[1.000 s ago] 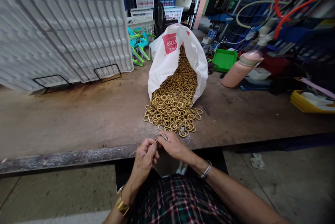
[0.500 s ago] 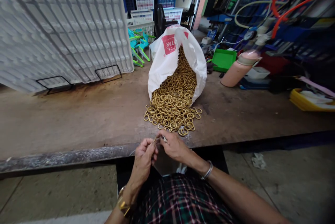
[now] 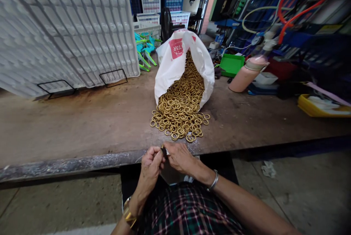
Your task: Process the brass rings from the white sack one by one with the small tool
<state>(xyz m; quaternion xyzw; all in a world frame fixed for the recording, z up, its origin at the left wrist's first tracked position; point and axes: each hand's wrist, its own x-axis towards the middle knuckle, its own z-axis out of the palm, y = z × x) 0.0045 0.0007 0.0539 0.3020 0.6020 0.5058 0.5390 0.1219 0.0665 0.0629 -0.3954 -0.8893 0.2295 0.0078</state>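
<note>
My left hand and my right hand meet at the near edge of the wooden workbench, fingers pinched together round a small thing that I cannot make out. A thin sliver of metal sticks out left of my left hand. Just beyond the hands lies a heap of gold rings, spilling from a white plastic bag that lies open toward me. A pale container sits in my lap under the hands.
A large white ribbed panel leans at the back left of the bench. A pink bottle, a green tray and a yellow tray lie at the right. Stacked crates and teal plastic parts stand behind.
Both hands have dropped slightly toward the bench edge and drawn closer together; the small thing between the fingers is now more hidden. The rings and bag have not moved.
</note>
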